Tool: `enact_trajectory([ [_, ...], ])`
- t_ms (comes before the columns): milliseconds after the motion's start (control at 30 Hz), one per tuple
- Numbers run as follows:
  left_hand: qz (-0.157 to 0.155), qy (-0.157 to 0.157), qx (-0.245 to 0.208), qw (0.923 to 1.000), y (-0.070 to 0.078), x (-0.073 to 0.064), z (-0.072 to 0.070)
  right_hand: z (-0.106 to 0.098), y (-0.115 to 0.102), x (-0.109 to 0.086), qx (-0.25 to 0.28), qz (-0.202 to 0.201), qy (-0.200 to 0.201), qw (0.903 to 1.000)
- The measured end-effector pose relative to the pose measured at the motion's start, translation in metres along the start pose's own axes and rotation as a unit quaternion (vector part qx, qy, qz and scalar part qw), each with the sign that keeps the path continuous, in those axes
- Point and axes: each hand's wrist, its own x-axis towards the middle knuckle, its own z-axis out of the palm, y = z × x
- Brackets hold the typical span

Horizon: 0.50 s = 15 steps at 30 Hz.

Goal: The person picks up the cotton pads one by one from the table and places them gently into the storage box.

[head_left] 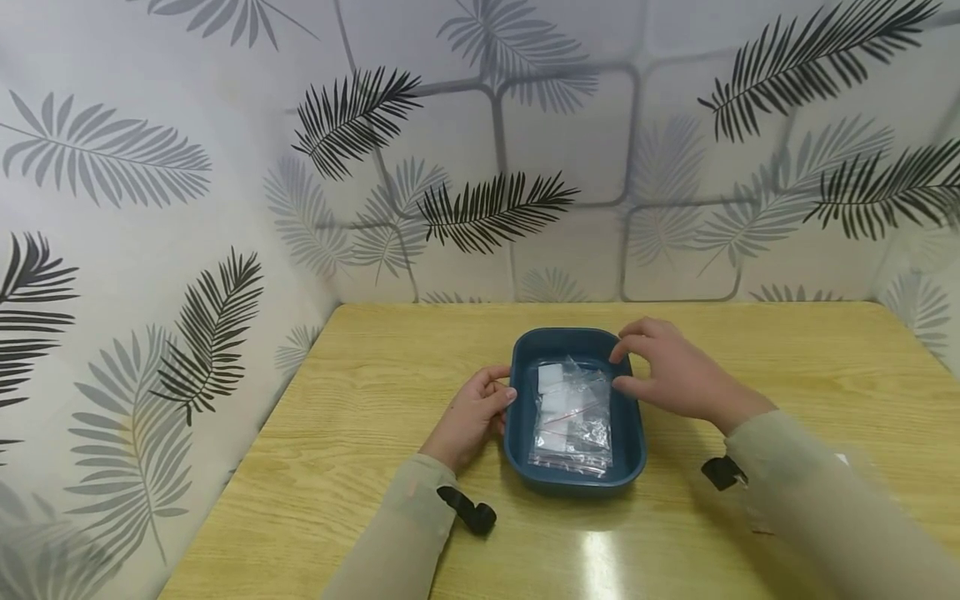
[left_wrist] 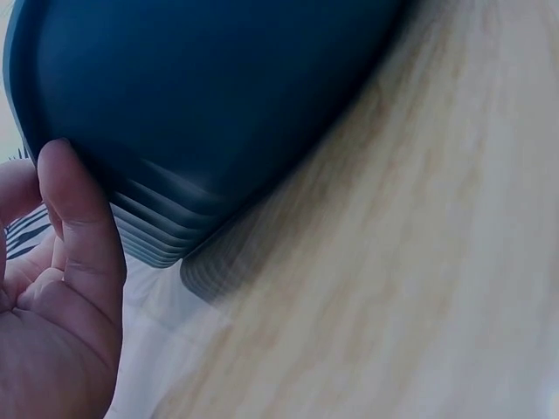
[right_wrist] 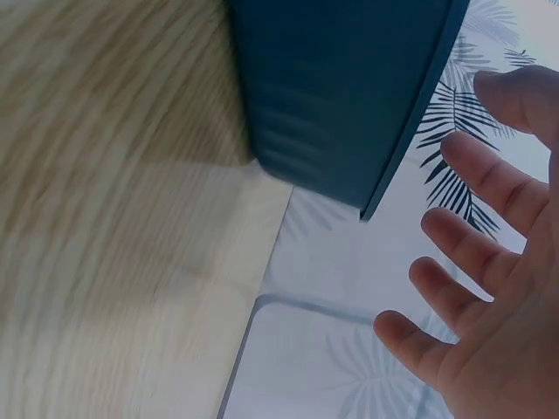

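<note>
A dark blue plastic bin (head_left: 634,467) with rounded corners stands on the table. Inside it lies a stack of clear zip bags (head_left: 572,417) with white patches and a thin red line. My left hand (head_left: 476,412) grips the bin's left side, with the thumb at the rim; the left wrist view shows this thumb (left_wrist: 83,218) against the bin's ribbed wall. Over the right rim hovers my right hand (head_left: 667,371), fingers loosely bent and spread. Seen from the right wrist, its fingers (right_wrist: 489,183) are apart from the bin wall, holding nothing.
The wood-grain table (head_left: 390,367) meets a wall (head_left: 450,125) with leaf-patterned covering at its back and left. A small white item (head_left: 842,458) peeks out behind the right sleeve (head_left: 810,475). Black straps hang at both wrists.
</note>
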Motion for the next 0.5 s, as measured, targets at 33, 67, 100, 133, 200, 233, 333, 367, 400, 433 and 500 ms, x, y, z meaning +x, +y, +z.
enact_trajectory([
  [33, -0.001, 0.000, 0.000, 1.0000, 0.000, 0.000, 0.000, -0.001, 0.002, -0.003, 0.002, -0.001, 0.000, 1.0000],
  [67, -0.001, 0.000, 0.000, 1.0000, 0.000, 0.000, 0.000, -0.002, 0.004, -0.006, 0.002, -0.001, 0.000, 1.0000],
  [100, -0.001, -0.001, -0.001, 1.0000, 0.000, 0.000, 0.000, -0.003, 0.005, -0.009, 0.004, -0.002, 0.000, 1.0000],
  [133, 0.000, -0.001, -0.002, 1.0000, 0.000, 0.001, -0.001, -0.004, 0.007, -0.013, 0.005, -0.002, 0.001, 1.0000],
  [200, 0.000, -0.001, -0.003, 1.0000, -0.001, 0.001, -0.001, -0.005, 0.011, -0.020, 0.006, -0.003, 0.003, 1.0000],
  [233, 0.001, -0.001, -0.003, 1.0000, -0.001, 0.001, -0.001, -0.006, 0.013, -0.024, 0.008, -0.002, 0.003, 1.0000],
  [333, 0.002, -0.002, -0.005, 1.0000, -0.002, 0.002, -0.001, -0.008, 0.019, -0.037, 0.008, 0.002, -0.001, 1.0000],
  [367, 0.002, -0.003, -0.006, 1.0000, -0.002, 0.001, -0.001, -0.009, 0.020, -0.041, 0.008, 0.004, -0.004, 1.0000],
  [400, 0.002, -0.004, -0.006, 1.0000, -0.002, 0.001, -0.001, -0.010, 0.022, -0.045, 0.007, 0.005, -0.008, 0.9999],
  [433, 0.002, -0.005, -0.007, 1.0000, -0.002, 0.001, -0.001, -0.010, 0.024, -0.050, 0.004, 0.007, -0.010, 0.9999],
  [500, 0.001, -0.005, -0.009, 0.9999, -0.002, 0.001, -0.001, -0.012, 0.027, -0.059, -0.005, 0.006, -0.011, 0.9999],
])
